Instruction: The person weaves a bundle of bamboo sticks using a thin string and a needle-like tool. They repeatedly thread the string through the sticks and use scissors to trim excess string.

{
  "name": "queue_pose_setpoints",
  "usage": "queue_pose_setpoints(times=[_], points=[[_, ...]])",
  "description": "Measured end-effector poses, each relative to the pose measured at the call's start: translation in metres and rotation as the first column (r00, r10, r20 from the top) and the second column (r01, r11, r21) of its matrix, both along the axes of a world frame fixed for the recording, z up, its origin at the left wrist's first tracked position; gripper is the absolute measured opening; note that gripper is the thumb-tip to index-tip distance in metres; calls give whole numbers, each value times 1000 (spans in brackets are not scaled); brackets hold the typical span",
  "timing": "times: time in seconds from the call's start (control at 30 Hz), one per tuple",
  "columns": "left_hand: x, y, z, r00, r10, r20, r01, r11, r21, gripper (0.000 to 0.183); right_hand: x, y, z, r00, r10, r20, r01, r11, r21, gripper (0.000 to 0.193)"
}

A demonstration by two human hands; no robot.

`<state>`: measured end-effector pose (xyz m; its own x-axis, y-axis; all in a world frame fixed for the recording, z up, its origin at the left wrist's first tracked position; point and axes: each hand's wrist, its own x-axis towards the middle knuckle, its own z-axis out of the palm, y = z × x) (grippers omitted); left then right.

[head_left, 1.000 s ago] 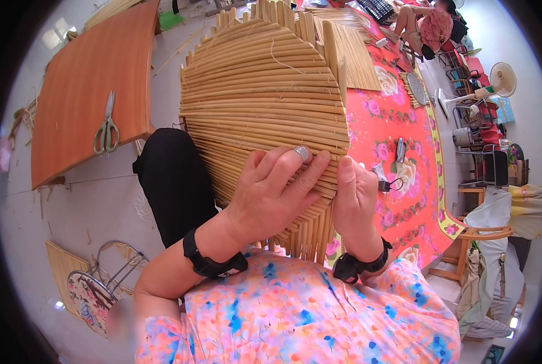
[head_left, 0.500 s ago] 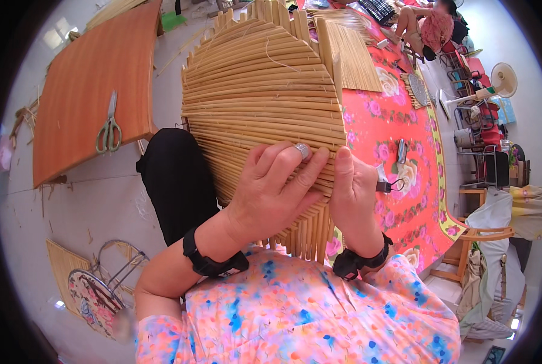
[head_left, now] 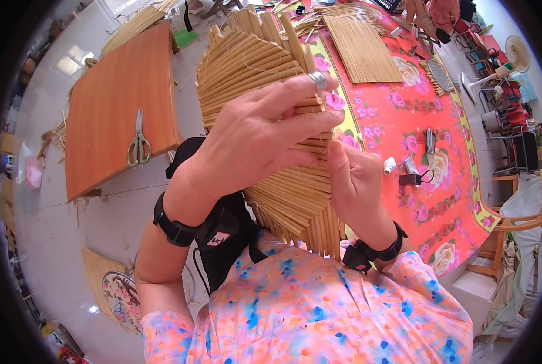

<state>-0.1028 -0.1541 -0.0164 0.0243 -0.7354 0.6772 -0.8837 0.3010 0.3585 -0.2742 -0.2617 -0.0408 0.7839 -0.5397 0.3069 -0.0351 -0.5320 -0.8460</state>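
Note:
A panel of straw-coloured reeds (head_left: 249, 57), stitched side by side with light thread, leans up from my lap, its ends stepped. My left hand (head_left: 252, 130) lies across it, fingers stretched and apart, fingertips reaching past the right edge; a silver band, ring or thimble, circles one finger. I make out nothing between those fingers. At the right edge, my right hand (head_left: 357, 182) grips the panel, thumb on the near face and other fingers mostly hidden. A loose thread curves over the upper reeds. Both wrists carry black straps with small black units.
Scissors (head_left: 139, 142) with green handles lie on a brown wooden board (head_left: 122, 91) at left. The red floral cloth (head_left: 398, 212) at right bears a flat reed mat (head_left: 365, 48), a white spool (head_left: 390, 165) and a small black clip (head_left: 411, 179). Beyond stand a fan (head_left: 516, 54), chairs and another person.
My left hand has risen toward the panel's upper right edge, its fingers spreading. The panel has tilted and shifted a little, and my view has turned, showing more of the red cloth.

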Motion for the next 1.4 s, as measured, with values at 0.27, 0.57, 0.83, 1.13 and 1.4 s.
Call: queue_pose_setpoints(times=[0.27,0.57,0.83,1.13,1.4], points=[[9,5,6,996,-50,-71,54,997,47,47,-2,-12,-1,973,209,95,-229,904,360,46],[12,32,12,993,5,-121,-2,1000,30,44,34,-33,-16,933,333,137,-330,634,700,26],[12,32,14,989,-8,-149,18,997,72,49,42,-38,-4,736,598,316,-612,388,690,21],[12,33,12,988,15,-153,-3,997,78,44,55,-73,-3,970,198,144,-213,972,99,15],[11,29,13,989,18,-145,-6,997,82,43,48,-57,5,763,619,186,-632,775,19,10]])
